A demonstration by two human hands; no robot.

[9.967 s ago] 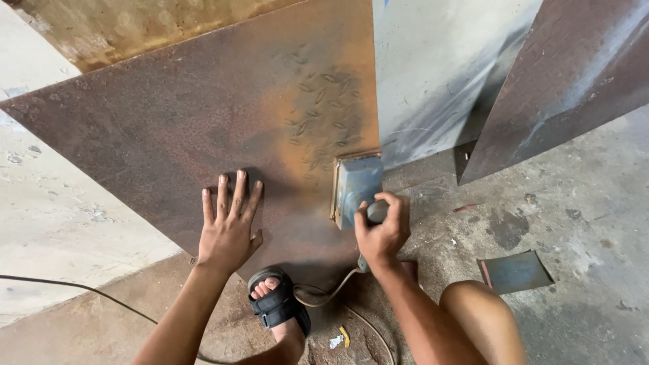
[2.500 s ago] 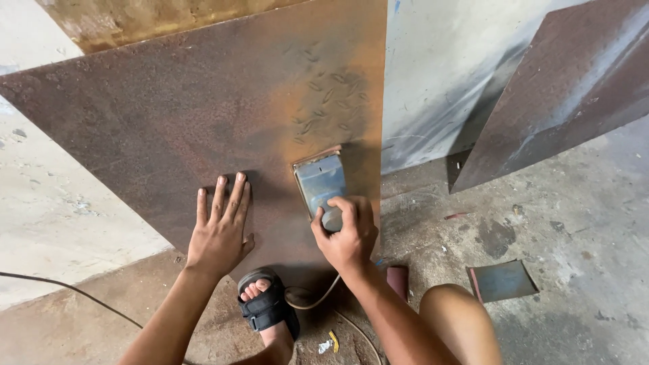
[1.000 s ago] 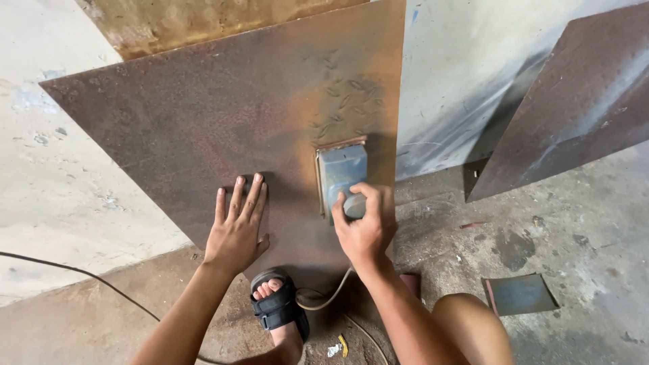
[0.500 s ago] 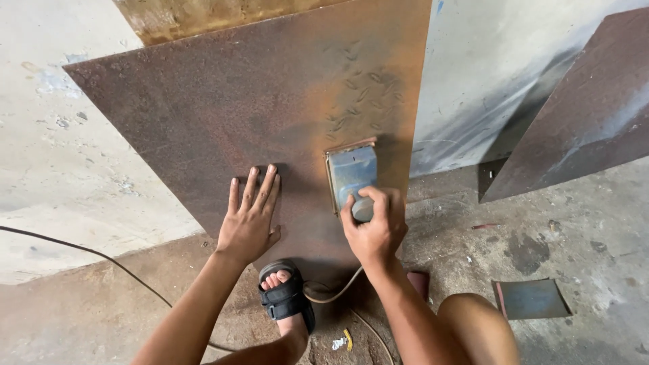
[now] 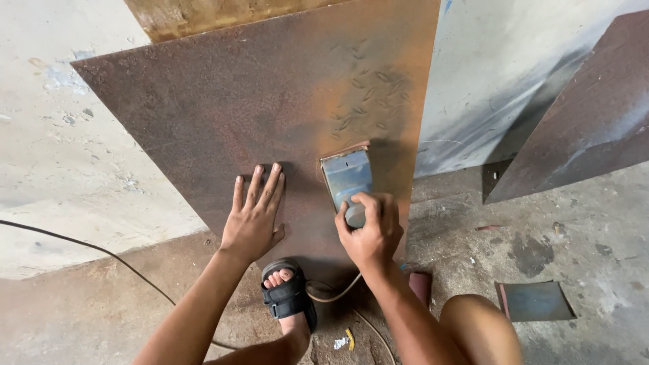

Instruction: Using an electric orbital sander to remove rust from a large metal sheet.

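A large rusty steel plate (image 5: pixel 223 115) leans upright against the wall. My left hand (image 5: pixel 253 216) lies flat on its lower part, fingers spread. To the right of it my right hand (image 5: pixel 370 233) grips the knob of a blue-grey electric sander (image 5: pixel 346 176), whose flat pad presses against the plate. The sander's cord (image 5: pixel 331 295) runs down from under my right hand to the floor. An orange, brighter patch shows on the plate above the sander.
My foot in a black sandal (image 5: pixel 289 301) rests at the plate's foot, my knee (image 5: pixel 480 331) at lower right. A second rusty plate (image 5: pixel 581 115) leans at right. A small metal sheet (image 5: pixel 534 301) lies on the concrete floor. A black cable (image 5: pixel 88 247) crosses the floor at left.
The sander and my right hand have shifted from the plate's right edge leftward, then back a little; my left hand stays flat on the plate. The view has drifted right.
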